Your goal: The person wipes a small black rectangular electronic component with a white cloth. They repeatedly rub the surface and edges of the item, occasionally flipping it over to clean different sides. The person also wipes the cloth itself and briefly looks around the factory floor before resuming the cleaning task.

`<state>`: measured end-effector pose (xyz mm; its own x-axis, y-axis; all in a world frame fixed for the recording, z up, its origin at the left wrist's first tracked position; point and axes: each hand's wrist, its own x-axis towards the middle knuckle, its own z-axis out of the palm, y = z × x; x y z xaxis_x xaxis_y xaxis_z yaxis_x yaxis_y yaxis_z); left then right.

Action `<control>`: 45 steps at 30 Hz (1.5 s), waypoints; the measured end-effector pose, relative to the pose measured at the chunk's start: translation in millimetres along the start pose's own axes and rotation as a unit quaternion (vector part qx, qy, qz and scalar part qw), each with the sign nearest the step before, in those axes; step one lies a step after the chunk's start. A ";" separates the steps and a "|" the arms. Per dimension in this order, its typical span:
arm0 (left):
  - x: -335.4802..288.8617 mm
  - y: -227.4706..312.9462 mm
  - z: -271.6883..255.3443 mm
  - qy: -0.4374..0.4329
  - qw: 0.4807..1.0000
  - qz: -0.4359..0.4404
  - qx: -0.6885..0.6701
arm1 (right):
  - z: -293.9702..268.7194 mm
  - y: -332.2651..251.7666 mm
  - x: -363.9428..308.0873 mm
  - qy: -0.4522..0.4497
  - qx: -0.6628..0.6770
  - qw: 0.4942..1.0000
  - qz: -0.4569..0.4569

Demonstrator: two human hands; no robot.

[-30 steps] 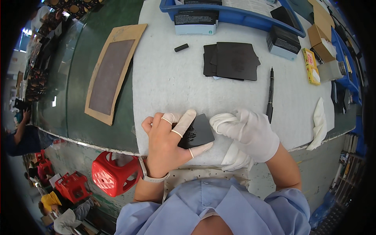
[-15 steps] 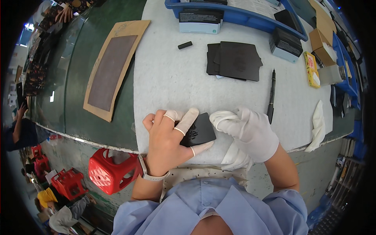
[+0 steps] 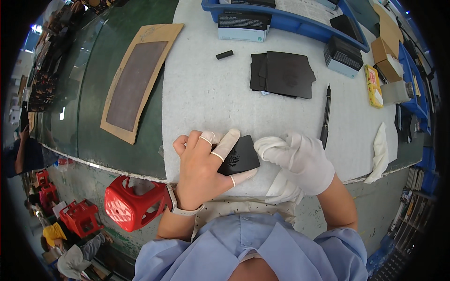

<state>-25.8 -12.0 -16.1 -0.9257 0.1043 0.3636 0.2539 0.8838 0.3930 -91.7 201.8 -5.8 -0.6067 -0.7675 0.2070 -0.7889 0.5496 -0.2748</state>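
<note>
My left hand, with white finger cots on some fingers, grips a small flat black card-like piece by its left and lower edges. A glossy dark emblem shows on the piece's face beside my fingers. My right hand, in a white glove, is closed on a white cloth that hangs down toward the table edge. The wrapped fingertips are at the piece's right edge. Farther back lies a loose stack of black flat pieces. To the right is a black pen, its cap lying apart at the far left.
A white cloth covers the table. At the left lies a cardboard sheet with a grey-brown panel. Behind are a blue tray and black-and-blue boxes. A yellow packet and a jar stand right; a red stool is lower left.
My view has shifted slightly, so the table things sit a little differently in the picture. Both hands keep nearly the same hold and place around the black piece.
</note>
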 end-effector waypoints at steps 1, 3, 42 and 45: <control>0.1 0.1 -0.1 -0.001 1.000 -0.001 -0.001 | 0.4 0.4 -0.6 0.002 0.005 1.000 0.000; 0.8 0.4 -0.9 -0.001 1.000 0.000 0.001 | 0.1 -0.1 -1.9 -0.005 0.029 0.999 0.018; 1.1 0.6 0.4 0.009 1.000 0.006 -0.005 | 5.3 -7.8 -2.9 0.028 -0.085 0.996 -0.031; 1.6 1.0 0.0 0.009 1.000 0.005 -0.007 | 9.0 -8.9 -7.5 0.046 -0.104 0.993 -0.034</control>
<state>-27.1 -11.0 -15.1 -0.9178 0.1041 0.3831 0.2667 0.8765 0.4007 -79.3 199.7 -13.4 -0.5500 -0.7771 0.3059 -0.8258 0.5607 -0.0602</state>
